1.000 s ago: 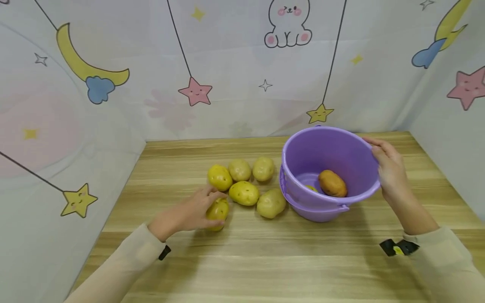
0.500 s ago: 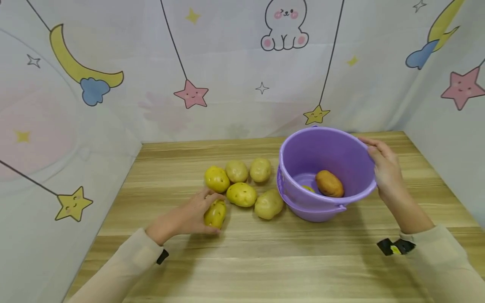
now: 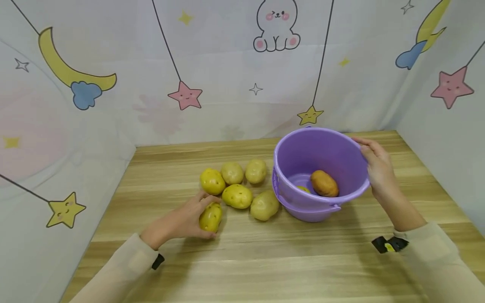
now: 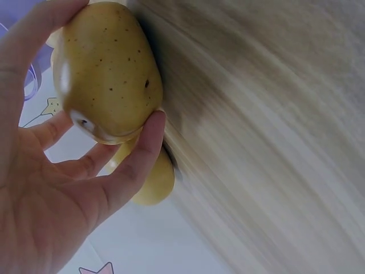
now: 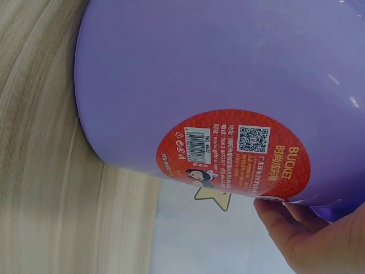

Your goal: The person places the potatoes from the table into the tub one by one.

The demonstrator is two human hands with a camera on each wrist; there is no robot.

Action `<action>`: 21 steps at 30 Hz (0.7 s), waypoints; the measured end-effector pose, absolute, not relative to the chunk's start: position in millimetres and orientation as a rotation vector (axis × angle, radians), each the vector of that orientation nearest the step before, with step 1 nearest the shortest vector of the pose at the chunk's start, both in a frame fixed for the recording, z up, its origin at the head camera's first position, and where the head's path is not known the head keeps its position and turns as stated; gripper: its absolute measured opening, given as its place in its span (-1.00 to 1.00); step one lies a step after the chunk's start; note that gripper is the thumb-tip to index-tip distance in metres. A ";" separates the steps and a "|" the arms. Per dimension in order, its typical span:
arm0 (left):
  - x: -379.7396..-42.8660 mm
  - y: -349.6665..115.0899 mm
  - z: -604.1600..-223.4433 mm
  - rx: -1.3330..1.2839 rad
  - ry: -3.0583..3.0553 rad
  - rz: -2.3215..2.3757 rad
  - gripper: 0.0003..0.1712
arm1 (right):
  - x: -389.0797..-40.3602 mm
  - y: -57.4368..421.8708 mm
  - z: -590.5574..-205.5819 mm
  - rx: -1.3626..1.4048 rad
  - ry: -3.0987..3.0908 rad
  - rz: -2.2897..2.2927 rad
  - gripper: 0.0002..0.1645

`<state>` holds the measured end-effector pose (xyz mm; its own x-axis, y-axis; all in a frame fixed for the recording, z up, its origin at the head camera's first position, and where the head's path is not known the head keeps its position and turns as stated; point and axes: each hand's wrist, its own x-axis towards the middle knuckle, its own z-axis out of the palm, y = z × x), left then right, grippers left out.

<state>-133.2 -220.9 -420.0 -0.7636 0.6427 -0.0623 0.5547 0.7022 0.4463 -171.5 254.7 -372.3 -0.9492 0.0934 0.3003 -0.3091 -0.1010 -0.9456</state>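
My left hand grips a yellow potato at the near left of a group of potatoes, its thumb and fingers curved round the ends. The left wrist view shows that same potato speckled with small dark spots, fingertips against its skin. With my right hand I hold the right rim of a purple bucket, thumb over the edge. Inside the bucket lie a brown potato and a partly hidden yellow piece. A red oval label shows on the bucket's side in the right wrist view.
Several more potatoes lie between my left hand and the bucket, among them a yellow one and a paler one close by the bucket. A wood-grain table bears everything. Printed white cloth stands behind and at both sides.
My left hand's fingers and thumb have settled round the near yellow potato. The right hand keeps its hold on the bucket rim. The whole head view has drifted slightly.
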 end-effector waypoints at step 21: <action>-137.1 -222.0 -413.0 1.047 2.769 0.653 -0.06 | -171.4 254.8 -373.7 0.267 -1.915 2.115 -0.70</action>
<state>-137.1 -222.0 -413.0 -0.7563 0.6525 0.0479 0.6052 0.6699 0.4301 -171.4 254.8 -373.7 -0.9450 0.0791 0.3175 -0.3237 -0.0859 -0.9422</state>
